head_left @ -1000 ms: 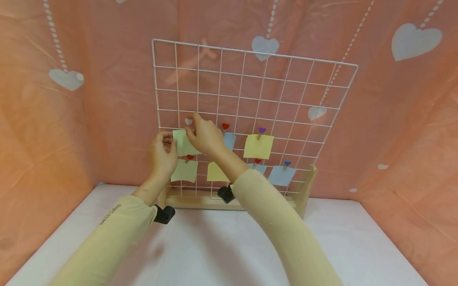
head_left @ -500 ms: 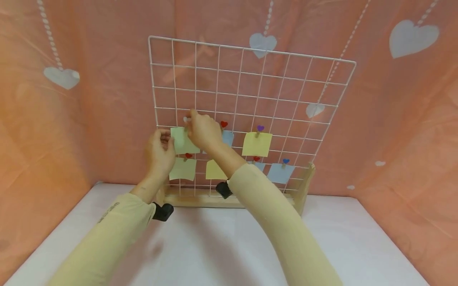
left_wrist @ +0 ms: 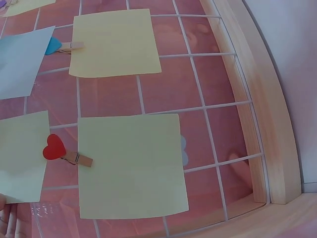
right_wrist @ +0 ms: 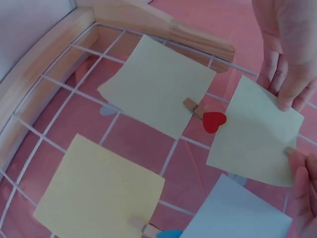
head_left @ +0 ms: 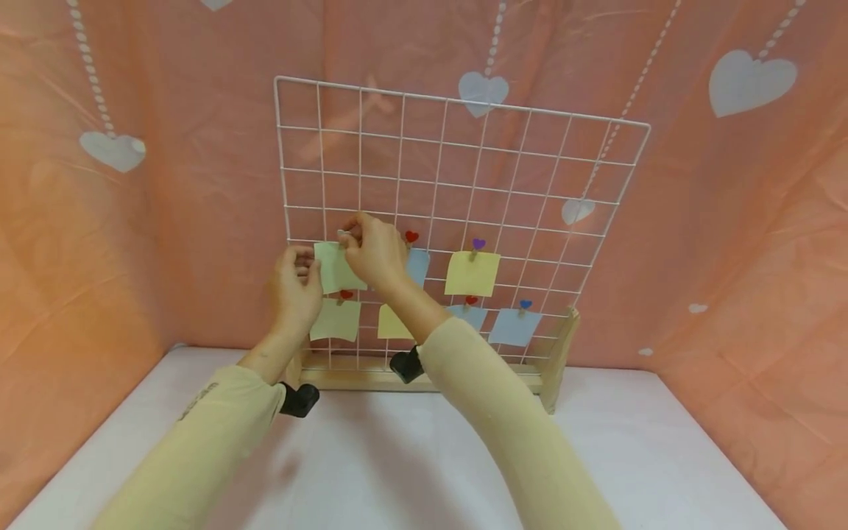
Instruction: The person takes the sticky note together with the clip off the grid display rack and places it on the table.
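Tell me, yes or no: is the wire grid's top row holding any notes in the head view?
No. The top row of the wire grid is bare; the notes, such as the yellow note, all hang in its lower rows.

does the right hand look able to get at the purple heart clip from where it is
Probably yes. The right hand is pinching a clip at the green note, and the purple heart clip sits further right on the same wire grid with nothing in front of it.

Right hand [head_left: 376, 250] covers most of the blue note [head_left: 419, 265]; clip at its fingers [head_left: 351, 234] too small to identify.
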The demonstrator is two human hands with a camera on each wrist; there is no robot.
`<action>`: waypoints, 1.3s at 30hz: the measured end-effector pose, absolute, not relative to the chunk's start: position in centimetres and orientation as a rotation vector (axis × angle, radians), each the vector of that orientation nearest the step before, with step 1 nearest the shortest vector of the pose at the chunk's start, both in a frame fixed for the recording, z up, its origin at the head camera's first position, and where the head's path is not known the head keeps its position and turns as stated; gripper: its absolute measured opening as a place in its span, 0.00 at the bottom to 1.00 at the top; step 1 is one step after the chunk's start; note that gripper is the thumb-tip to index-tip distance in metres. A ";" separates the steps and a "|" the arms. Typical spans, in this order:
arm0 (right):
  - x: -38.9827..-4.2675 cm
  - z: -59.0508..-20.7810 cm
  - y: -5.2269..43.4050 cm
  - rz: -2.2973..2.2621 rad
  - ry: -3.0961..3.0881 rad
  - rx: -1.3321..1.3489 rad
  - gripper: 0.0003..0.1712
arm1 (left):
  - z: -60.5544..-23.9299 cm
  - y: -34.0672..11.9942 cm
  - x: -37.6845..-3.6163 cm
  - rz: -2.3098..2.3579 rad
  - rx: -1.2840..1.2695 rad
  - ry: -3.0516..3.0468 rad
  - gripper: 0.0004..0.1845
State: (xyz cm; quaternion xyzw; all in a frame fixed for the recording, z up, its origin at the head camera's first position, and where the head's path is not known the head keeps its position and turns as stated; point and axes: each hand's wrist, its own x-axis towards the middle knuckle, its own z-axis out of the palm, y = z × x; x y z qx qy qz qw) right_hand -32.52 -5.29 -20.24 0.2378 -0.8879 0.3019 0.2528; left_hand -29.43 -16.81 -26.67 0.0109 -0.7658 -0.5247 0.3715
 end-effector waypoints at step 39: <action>-32.2 -23.8 -1.0 1.700 -2.055 0.728 0.09 | -28.8 -16.9 -27.6 -1.360 -0.074 -1.852 0.09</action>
